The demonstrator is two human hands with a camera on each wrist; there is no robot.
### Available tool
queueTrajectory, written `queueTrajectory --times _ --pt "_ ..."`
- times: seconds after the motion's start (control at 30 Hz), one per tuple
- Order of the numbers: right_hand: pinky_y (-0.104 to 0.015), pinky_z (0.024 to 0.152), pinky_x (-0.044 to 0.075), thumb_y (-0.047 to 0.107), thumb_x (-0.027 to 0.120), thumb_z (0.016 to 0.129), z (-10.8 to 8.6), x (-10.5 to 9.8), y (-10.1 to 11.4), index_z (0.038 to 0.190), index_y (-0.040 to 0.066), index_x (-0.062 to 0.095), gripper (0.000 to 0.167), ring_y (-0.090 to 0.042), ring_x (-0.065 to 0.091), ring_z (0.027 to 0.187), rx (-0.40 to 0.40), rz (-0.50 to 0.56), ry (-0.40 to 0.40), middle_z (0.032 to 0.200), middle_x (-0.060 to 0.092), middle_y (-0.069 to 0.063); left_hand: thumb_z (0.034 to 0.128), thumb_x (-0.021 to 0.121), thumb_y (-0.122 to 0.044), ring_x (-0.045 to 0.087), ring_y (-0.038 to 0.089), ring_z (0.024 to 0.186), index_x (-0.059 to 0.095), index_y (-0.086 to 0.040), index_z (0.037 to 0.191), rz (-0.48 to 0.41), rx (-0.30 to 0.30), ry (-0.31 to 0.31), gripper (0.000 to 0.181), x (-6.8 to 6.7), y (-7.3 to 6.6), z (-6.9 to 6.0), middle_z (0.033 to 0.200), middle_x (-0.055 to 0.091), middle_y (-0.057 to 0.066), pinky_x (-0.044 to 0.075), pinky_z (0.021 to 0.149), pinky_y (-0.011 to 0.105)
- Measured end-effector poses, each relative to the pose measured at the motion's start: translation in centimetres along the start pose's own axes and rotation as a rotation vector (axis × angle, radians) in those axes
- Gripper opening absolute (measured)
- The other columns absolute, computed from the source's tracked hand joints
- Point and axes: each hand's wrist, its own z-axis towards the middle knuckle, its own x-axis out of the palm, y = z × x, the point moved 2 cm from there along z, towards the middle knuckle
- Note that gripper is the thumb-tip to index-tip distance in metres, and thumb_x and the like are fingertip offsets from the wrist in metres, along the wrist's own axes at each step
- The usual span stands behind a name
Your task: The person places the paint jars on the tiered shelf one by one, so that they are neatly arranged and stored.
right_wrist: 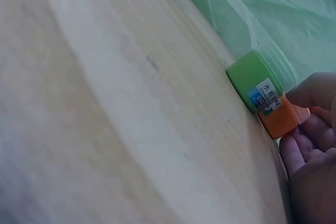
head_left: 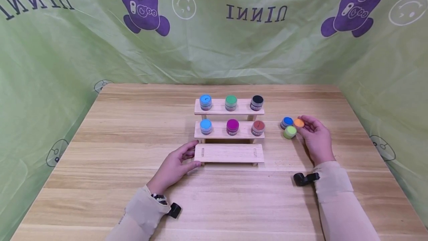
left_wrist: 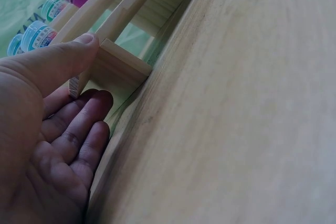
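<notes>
At the left end of the wooden rack's lowest step point(head_left: 229, 153), my left hand point(head_left: 175, 166) grips the step's edge, thumb at the front corner and fingers behind; the left wrist view shows the thumb point(left_wrist: 79, 51) on the wood. My right hand point(head_left: 315, 138) pinches an orange jar point(head_left: 299, 122) between thumb and fingers. Beside it stand a blue jar point(head_left: 286, 122) and a light green jar point(head_left: 289, 132). In the right wrist view the orange jar point(right_wrist: 279, 119) is low at the table, partly behind the green jar point(right_wrist: 255, 80).
The middle step point(head_left: 219, 135) bears light blue point(head_left: 206, 126), purple point(head_left: 232, 127) and brown point(head_left: 258, 128) jars. On the top step point(head_left: 217, 111) stand blue point(head_left: 205, 102), green point(head_left: 230, 102) and black point(head_left: 256, 102) jars. A green cloth point(head_left: 214, 55) hangs behind the table.
</notes>
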Motion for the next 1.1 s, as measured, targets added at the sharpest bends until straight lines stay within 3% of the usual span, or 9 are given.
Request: queueTrajectory --times 0.47,0.73,1.1 --pt "-0.007 0.083 0.049 0.009 0.081 0.086 -0.03 -0.29 -0.01 0.132 0.004 0.063 0.049 -0.008 0.059 0.106 0.029 0.074 -0.088 0.116 0.066 0.003 0.0848 0.083 -0.018 0.063 0.025 0.116 0.051 -0.011 0.147 0.009 -0.002 0.0 0.07 0.0 -0.14 -0.04 0.123 0.068 0.01 0.05 0.101 0.042" --pt "-0.01 0.082 0.052 -0.001 0.081 0.083 0.06 -0.33 -0.01 0.127 0.001 0.065 0.048 -0.009 0.062 0.104 0.029 0.225 -0.117 0.109 0.069 0.004 0.0846 0.083 -0.017 0.062 0.025 0.116 0.051 -0.01 0.147 0.012 -0.004 -0.004 0.07 -0.03 -0.28 -0.13 0.122 0.067 0.009 0.05 0.101 0.041" --pt "-0.01 0.085 0.051 0.001 0.081 0.083 -0.19 -0.28 0.39 0.126 0.002 0.067 0.046 -0.011 0.062 0.105 -0.041 0.219 -0.109 0.114 0.069 0.0 0.0842 0.083 -0.019 0.063 0.025 0.115 0.051 -0.01 0.147 0.006 0.015 -0.007 0.071 -0.03 -0.07 -0.13 0.121 0.068 0.01 0.051 0.1 0.042"
